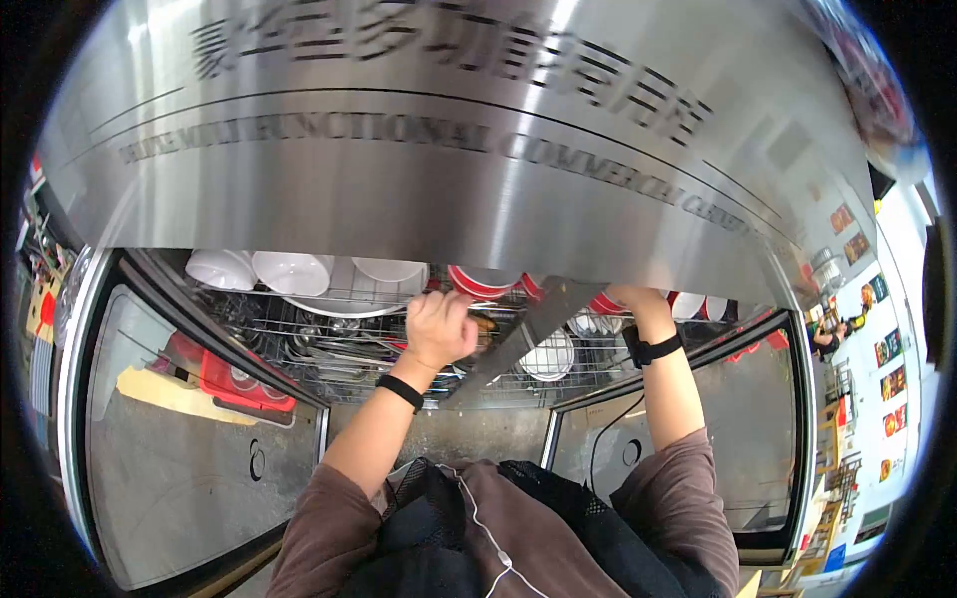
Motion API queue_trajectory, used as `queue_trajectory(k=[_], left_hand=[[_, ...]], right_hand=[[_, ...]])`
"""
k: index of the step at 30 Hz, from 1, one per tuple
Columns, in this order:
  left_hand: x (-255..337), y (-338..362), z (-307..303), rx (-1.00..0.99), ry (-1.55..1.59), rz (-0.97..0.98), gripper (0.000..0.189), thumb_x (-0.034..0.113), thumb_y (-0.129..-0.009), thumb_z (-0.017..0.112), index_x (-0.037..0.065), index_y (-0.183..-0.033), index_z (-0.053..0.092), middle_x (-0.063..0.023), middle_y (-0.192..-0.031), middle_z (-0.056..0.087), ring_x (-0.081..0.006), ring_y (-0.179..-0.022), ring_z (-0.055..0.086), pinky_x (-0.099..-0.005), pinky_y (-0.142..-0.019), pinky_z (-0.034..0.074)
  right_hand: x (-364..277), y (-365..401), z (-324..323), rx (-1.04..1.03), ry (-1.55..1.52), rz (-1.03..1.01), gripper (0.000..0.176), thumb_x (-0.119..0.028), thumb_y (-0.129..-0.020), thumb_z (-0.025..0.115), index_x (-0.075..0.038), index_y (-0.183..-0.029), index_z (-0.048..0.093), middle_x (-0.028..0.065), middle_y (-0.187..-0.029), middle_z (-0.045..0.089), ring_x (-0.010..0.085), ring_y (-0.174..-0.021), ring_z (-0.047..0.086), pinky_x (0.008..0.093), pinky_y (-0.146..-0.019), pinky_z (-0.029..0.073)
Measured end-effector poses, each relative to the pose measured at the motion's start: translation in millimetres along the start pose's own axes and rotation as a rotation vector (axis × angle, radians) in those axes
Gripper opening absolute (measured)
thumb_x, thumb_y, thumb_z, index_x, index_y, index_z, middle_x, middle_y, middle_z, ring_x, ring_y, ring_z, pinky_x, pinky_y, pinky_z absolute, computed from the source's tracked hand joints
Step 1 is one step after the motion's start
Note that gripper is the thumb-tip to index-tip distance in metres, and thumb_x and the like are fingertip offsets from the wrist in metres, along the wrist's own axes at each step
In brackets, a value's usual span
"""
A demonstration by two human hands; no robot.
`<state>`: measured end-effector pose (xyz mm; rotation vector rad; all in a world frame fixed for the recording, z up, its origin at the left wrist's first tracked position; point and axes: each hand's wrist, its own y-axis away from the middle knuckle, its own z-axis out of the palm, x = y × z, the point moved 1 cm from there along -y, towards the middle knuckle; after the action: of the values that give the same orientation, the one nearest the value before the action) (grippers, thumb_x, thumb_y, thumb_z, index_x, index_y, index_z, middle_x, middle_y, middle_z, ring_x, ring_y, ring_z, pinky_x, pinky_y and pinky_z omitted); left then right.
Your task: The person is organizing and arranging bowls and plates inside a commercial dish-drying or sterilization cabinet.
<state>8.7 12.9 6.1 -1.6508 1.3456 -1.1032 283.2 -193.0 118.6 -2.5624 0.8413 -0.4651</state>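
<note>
My left hand (pixel 440 327) is closed at the front edge of the upper wire rack (pixel 349 292); what it grips, if anything, is too small to tell. My right hand (pixel 643 299) reaches under the steel top of the cabinet (pixel 478 149), its fingers hidden, near red and white bowls (pixel 688 305). White bowls (pixel 292 271) stand on the rack at the left, with a large white dish (pixel 344 302) beside them. Red-rimmed bowls (pixel 480 282) are just right of my left hand. On the lower rack lie utensils (pixel 339 349) and a white plate (pixel 547 357).
Glass doors (pixel 199 448) (pixel 698 439) stand open on both sides. A slanted metal post (pixel 523 344) crosses the opening between my hands. Red and grey bins (pixel 244 384) show behind the left door. At the far right are wall pictures (pixel 891 382) and a person (pixel 825 340).
</note>
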Motion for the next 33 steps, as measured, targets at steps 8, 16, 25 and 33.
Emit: queue_trajectory(k=[8,16,25,33], left_hand=[[2,3,10,0.067,-0.083,-0.001,0.035,0.007,-0.064,0.061,0.009,-0.099,0.06,-0.0056,-0.086,0.064,-0.0279,-0.069,0.055,-0.0429,-0.069,0.038],[14,-4,9,0.095,-0.138,-0.04,0.033,0.001,-0.064,0.059,0.008,-0.097,0.06,-0.0059,-0.082,0.063,-0.0287,-0.068,0.053,-0.0427,-0.071,0.037],[22,-6,7,0.1,-0.169,-0.067,0.04,-0.003,-0.065,0.058,0.003,-0.104,0.059,-0.0069,-0.08,0.058,-0.0279,-0.069,0.053,-0.0432,-0.073,0.038],[17,-4,11,0.105,-0.189,-0.065,0.039,-0.002,-0.063,0.059,0.003,-0.102,0.06,-0.0072,-0.08,0.058,-0.0282,-0.068,0.052,-0.043,-0.072,0.037]], right_hand=[[65,57,-15,0.099,-0.341,0.182,0.017,-0.018,-0.079,0.071,-0.008,-0.092,0.075,0.0164,-0.091,0.074,0.0379,-0.091,0.071,0.0463,-0.079,0.056],[89,61,4,-0.319,-0.424,0.268,0.031,-0.035,-0.074,0.079,-0.008,-0.091,0.078,0.0163,-0.096,0.075,0.0346,-0.096,0.071,0.0455,-0.083,0.056],[87,60,18,-0.153,-0.413,0.174,0.021,-0.024,-0.074,0.075,-0.007,-0.087,0.074,0.0164,-0.089,0.074,0.0379,-0.087,0.07,0.0484,-0.076,0.055],[96,74,-9,0.003,-0.454,0.15,0.029,-0.019,-0.076,0.072,-0.007,-0.103,0.072,0.0162,-0.087,0.073,0.0402,-0.083,0.07,0.0482,-0.074,0.055]])
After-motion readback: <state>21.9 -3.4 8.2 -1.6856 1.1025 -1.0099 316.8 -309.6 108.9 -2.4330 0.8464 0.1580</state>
